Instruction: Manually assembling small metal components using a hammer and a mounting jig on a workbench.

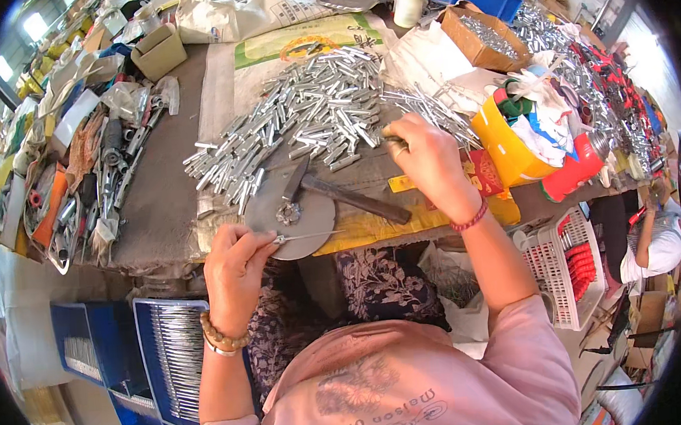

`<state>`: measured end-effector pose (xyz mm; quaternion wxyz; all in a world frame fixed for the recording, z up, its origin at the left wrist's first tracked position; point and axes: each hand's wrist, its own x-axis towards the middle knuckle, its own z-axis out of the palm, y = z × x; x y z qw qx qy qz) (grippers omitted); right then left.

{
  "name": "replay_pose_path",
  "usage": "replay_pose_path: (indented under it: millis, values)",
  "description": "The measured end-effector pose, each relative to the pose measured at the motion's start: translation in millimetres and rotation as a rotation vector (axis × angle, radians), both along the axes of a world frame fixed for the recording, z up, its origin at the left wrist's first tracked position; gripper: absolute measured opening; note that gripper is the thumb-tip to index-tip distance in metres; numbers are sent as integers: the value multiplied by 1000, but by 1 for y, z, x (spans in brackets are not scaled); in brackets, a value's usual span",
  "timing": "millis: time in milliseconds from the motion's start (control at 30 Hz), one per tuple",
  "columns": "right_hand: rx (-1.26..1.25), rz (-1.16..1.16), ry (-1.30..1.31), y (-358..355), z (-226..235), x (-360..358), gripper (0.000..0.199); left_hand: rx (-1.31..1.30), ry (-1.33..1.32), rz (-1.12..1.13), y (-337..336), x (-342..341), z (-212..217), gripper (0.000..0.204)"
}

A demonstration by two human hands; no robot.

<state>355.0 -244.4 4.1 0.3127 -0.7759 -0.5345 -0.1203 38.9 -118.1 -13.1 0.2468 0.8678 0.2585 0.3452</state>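
My left hand (236, 269) pinches a thin metal rod (314, 235) with a thicker collar at the finger end. The rod points right, over a round grey metal disc (311, 249) at the table's front edge. A small ring-shaped metal piece (287, 212) sits on the disc, and a hammer (355, 198) lies with its head over the disc's far edge. To the right, my right hand (425, 155) is raised with fingers curled together; whatever is in them is hidden. Just beyond it are a heap of short metal tubes (324, 95) and a bundle of thin metal rods (432, 111).
Tools and scraps crowd the left, near an orange holder (49, 207). At right stand a yellow container (502, 150), a red bottle (573, 171) and a cardboard box (481, 49). Blue bins (150, 368) and a white basket (554, 276) sit below; another person (658, 238) is far right.
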Motion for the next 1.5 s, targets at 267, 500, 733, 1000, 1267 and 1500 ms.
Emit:
replay_pose_path:
  millis: [267,500,733,1000,1267,1500]
  values:
    - [-86,38,-10,10,-17,22,17,-39,-19,-13,1,1,-1,19]
    - [-33,65,154,5,-1,7,13,-26,-1,2,2,-1,-4,21]
    - [37,543,395,16,17,-89,14,12,-1,-24,4,0,-2,17]
    - [20,628,227,36,5,-112,15,24,21,-21,3,-1,-2,19]
    - [15,277,207,15,23,-64,12,2,-15,-31,2,-1,-3,18]
    - [4,136,289,-1,29,-45,15,-35,-54,-9,2,-3,-2,17]
